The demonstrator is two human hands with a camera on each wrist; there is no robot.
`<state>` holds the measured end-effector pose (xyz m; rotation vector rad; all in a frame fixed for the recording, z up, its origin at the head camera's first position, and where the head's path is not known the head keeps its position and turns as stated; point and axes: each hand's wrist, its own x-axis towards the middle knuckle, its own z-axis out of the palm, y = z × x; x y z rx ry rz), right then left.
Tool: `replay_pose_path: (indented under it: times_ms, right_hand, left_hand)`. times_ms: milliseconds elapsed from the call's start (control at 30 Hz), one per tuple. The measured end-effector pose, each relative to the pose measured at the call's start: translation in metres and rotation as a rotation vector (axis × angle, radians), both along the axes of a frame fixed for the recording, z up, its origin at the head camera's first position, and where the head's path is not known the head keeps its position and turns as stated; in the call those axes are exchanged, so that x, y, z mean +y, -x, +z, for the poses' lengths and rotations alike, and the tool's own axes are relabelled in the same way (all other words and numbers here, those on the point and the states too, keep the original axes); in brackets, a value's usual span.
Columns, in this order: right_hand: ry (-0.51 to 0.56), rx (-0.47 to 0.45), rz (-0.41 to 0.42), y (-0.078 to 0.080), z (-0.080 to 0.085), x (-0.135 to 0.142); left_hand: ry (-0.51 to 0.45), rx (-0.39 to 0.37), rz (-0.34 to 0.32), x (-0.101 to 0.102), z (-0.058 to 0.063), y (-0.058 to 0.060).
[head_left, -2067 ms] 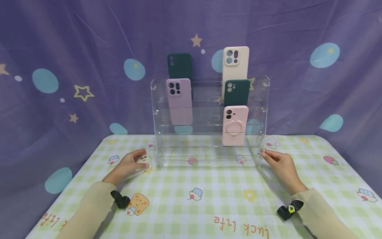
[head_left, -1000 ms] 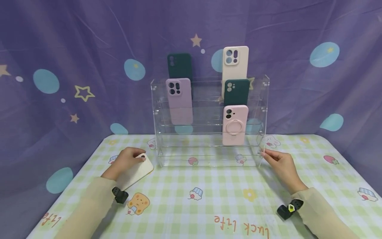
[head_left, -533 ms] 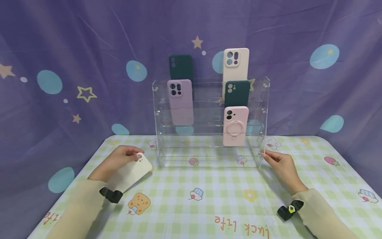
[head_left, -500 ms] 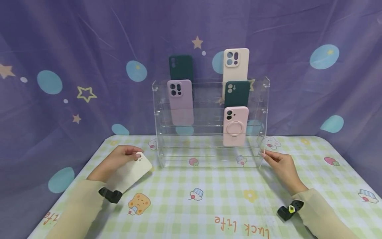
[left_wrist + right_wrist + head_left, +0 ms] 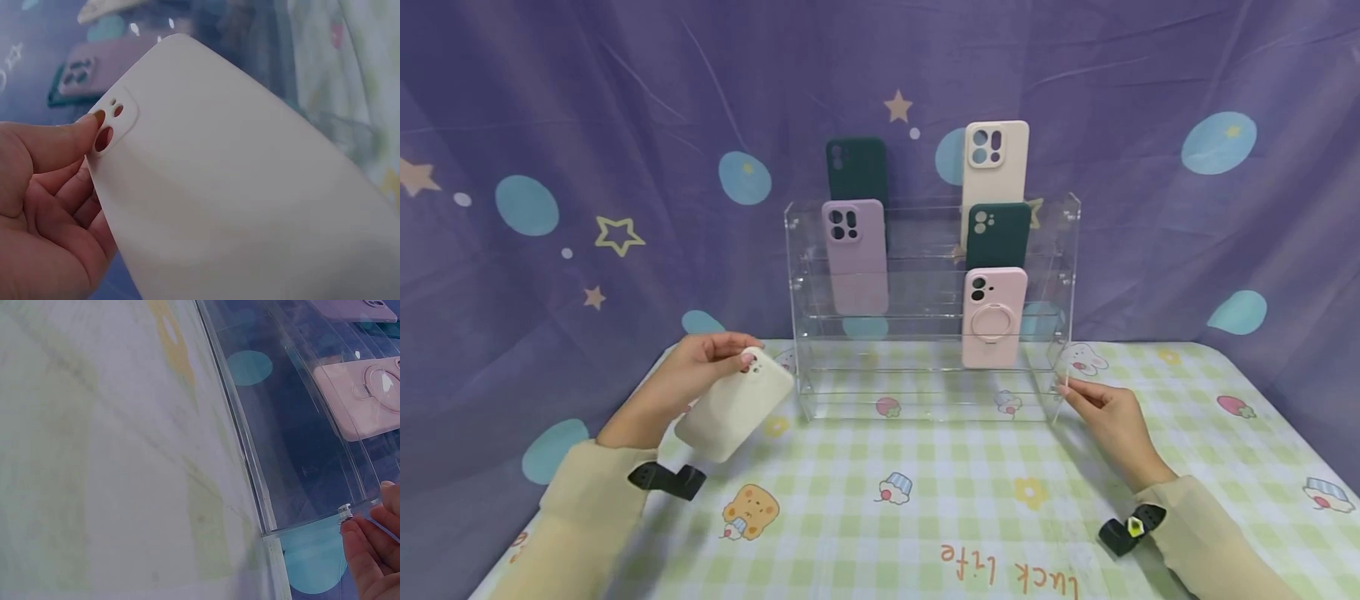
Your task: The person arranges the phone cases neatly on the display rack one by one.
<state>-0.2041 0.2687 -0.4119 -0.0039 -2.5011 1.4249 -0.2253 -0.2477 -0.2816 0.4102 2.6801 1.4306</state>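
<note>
My left hand (image 5: pixel 688 371) pinches a cream-white phone case (image 5: pixel 737 417) at its camera-hole corner and holds it tilted above the table, left of the rack. The left wrist view shows the thumb over the camera holes of the case (image 5: pixel 219 156), with the other fingers behind. A clear acrylic display rack (image 5: pixel 797 333) stands at the middle back of the table. Its lower right side edge is pinched between thumb and fingers of my right hand (image 5: pixel 1108 421). In the right wrist view, those fingertips lie at the side panel beside a small metal screw (image 5: pixel 344 514).
On the rack's left are a dark green case (image 5: pixel 856 167) and a lilac case (image 5: pixel 856 258). Its right side bears a cream case (image 5: pixel 1011 179), a green case (image 5: pixel 1000 242) and a pink case with a ring (image 5: pixel 992 346). A purple curtain (image 5: pixel 625 100) hangs behind the checked tablecloth (image 5: pixel 850 533).
The white case has been turned by my left hand to show its outer back, then raised off the tablecloth. My right hand has stayed at the rack's edge.
</note>
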Motion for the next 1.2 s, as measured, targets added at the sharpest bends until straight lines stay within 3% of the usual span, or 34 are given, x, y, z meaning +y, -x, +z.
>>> replay_pose_path:
  times_ms: [267, 367, 633, 900, 1200]
  right_hand:
    - [-0.002, 0.008, -0.004, 0.001, -0.001, 0.001]
    - [0.000, 0.010, -0.003, 0.002, -0.001, 0.000]
    - [0.003, -0.002, -0.005, 0.000, 0.001, 0.000]
    - [0.006, 0.005, -0.006, 0.000, 0.002, 0.000]
    - [0.030, 0.030, -0.006, 0.001, -0.001, -0.001]
  left_hand:
    - [-0.049, 0.080, 0.030, 0.036, 0.035, -0.006]
    - [-0.146, 0.115, 0.031, 0.049, 0.045, -0.006]
    - [-0.519, 0.236, 0.076, 0.088, 0.065, 0.009]
    - [-0.832, 0.276, 0.209, 0.119, 0.070, 0.030]
    - [-0.972, 0.375, 0.287, 0.144, 0.061, 0.054]
